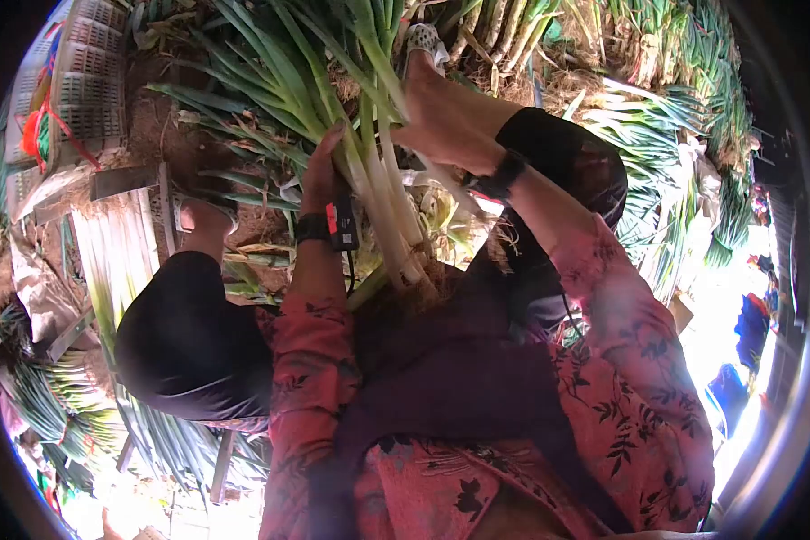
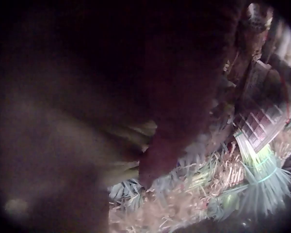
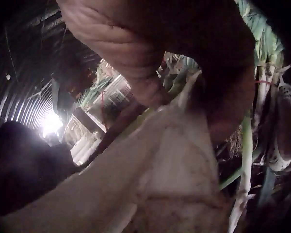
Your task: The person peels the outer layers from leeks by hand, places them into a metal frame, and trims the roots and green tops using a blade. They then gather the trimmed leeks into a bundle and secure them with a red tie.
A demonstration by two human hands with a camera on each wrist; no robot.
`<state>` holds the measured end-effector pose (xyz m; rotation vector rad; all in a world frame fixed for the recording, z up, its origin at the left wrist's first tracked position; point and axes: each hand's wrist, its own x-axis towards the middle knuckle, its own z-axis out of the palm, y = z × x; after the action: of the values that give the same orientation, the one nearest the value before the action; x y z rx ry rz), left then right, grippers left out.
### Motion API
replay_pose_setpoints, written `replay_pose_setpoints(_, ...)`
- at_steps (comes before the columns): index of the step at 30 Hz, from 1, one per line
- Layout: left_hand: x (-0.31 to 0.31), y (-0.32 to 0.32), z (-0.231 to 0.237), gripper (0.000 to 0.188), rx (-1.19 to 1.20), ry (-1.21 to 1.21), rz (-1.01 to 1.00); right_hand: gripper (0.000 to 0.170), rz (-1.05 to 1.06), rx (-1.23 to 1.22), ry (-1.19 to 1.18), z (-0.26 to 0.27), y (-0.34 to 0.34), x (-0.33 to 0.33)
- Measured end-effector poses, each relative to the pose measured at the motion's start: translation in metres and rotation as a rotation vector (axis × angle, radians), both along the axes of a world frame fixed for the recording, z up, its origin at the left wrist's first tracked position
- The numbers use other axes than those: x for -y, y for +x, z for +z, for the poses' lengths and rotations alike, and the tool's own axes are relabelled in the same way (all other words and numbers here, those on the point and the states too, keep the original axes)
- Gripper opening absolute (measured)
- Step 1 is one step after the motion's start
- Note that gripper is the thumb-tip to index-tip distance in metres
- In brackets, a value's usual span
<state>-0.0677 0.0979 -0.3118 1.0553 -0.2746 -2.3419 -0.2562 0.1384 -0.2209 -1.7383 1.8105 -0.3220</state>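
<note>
Several long green onions [image 1: 382, 193] lie over the lap, white stems and roots toward the body, green leaves pointing away. The left hand [image 1: 322, 162] grips the bunch from its left side, thumb near the leaf bases. From the right, the right hand [image 1: 445, 135] pinches one stalk, whose white end and roots hang apart over the right knee. In the right wrist view the right hand [image 3: 150, 63] has its fingers bent round a pale stem [image 3: 174, 155] close to the camera. The left wrist view is dark, with the left hand [image 2: 169, 131] blurred and filling much of it.
Tied and loose onions [image 1: 648, 117] cover the ground at the right and top. A plastic crate [image 1: 90, 81] stands at the upper left, near a flat blade-like piece [image 1: 123, 182]. More onion stalks [image 1: 121, 252] lie left of the left knee. A shoe [image 1: 426, 40] shows at the top.
</note>
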Motion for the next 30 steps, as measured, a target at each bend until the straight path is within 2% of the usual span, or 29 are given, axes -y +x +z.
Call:
replay_pose_setpoints(2,0.001,0.001,0.007,0.048,0.034,0.017,0.012,0.053,-0.184,0.238,-0.151,0.006,-0.001,-0.007)
replay_pose_setpoints(4,0.002,0.004,0.012,0.05,-0.15,0.041,-0.01,0.059,-0.22,0.325,0.058,0.029,0.003,-0.031)
replay_pose_setpoints(5,0.002,0.004,0.004,0.05,-0.154,0.043,-0.014,0.062,-0.226,0.282,0.396,0.044,0.008,-0.042)
replay_pose_setpoints(7,0.001,0.002,-0.016,0.053,-0.157,0.099,0.005,0.06,0.065,0.288,-0.134,0.028,0.029,-0.065)
replay_pose_setpoints(8,0.0,0.004,-0.019,0.053,-0.156,0.098,-0.009,0.05,-0.071,0.406,-0.044,0.022,0.045,-0.072)
replay_pose_setpoints(9,-0.002,0.007,-0.021,0.056,-0.144,0.053,-0.028,0.05,-0.086,0.407,-0.051,0.016,0.041,-0.068)
replay_pose_setpoints(11,-0.003,0.013,-0.014,0.059,-0.134,0.008,-0.066,0.043,-0.026,0.473,0.321,0.013,0.016,-0.041)
replay_pose_setpoints(12,-0.002,0.016,-0.003,0.061,-0.145,0.023,-0.048,0.033,-0.242,0.802,0.331,-0.014,-0.003,-0.038)
replay_pose_setpoints(13,0.0,0.021,0.005,0.064,-0.155,0.035,-0.027,0.012,-0.582,0.926,0.163,-0.005,-0.008,-0.033)
replay_pose_setpoints(14,0.005,0.034,0.001,0.068,-0.193,-0.02,-0.157,0.011,-0.65,0.576,0.019,-0.021,-0.019,-0.02)
replay_pose_setpoints(15,0.012,0.04,-0.005,0.068,-0.19,-0.024,-0.167,0.011,-0.658,0.582,0.012,-0.035,-0.027,-0.018)
replay_pose_setpoints(17,0.02,0.045,-0.008,0.071,-0.176,-0.061,-0.163,0.02,-0.447,0.153,-0.012,-0.052,-0.034,-0.01)
replay_pose_setpoints(18,0.019,0.045,-0.007,0.073,-0.097,-0.008,-0.097,0.02,-0.449,0.163,-0.009,-0.09,-0.031,-0.01)
replay_pose_setpoints(19,0.018,0.04,-0.003,0.073,-0.083,-0.005,-0.096,0.029,-0.444,0.129,0.019,-0.155,-0.024,-0.017)
replay_pose_setpoints(20,0.015,0.037,0.0,0.072,-0.085,0.001,-0.037,0.037,-0.439,0.096,0.051,-0.193,-0.018,-0.019)
replay_pose_setpoints(21,0.011,0.042,0.0,0.072,-0.069,0.018,0.02,0.027,-0.428,0.369,0.239,-0.2,-0.009,-0.017)
replay_pose_setpoints(23,0.01,0.044,0.0,0.07,-0.046,0.045,0.021,0.029,0.036,0.269,0.066,-0.23,-0.01,-0.028)
replay_pose_setpoints(24,0.01,0.044,0.0,0.069,-0.041,0.07,0.021,0.029,0.041,0.271,0.067,-0.235,-0.009,-0.032)
replay_pose_setpoints(26,0.012,0.044,-0.004,0.067,-0.033,0.088,0.024,0.029,-0.58,0.828,0.484,-0.186,0.006,-0.03)
replay_pose_setpoints(28,0.012,0.045,-0.011,0.065,0.158,-0.093,-0.01,0.028,-0.636,0.842,0.445,-0.143,0.018,-0.023)
replay_pose_setpoints(30,0.013,0.034,-0.001,0.065,0.07,-0.085,-0.016,0.028,-0.701,0.837,0.393,-0.121,0.014,-0.019)
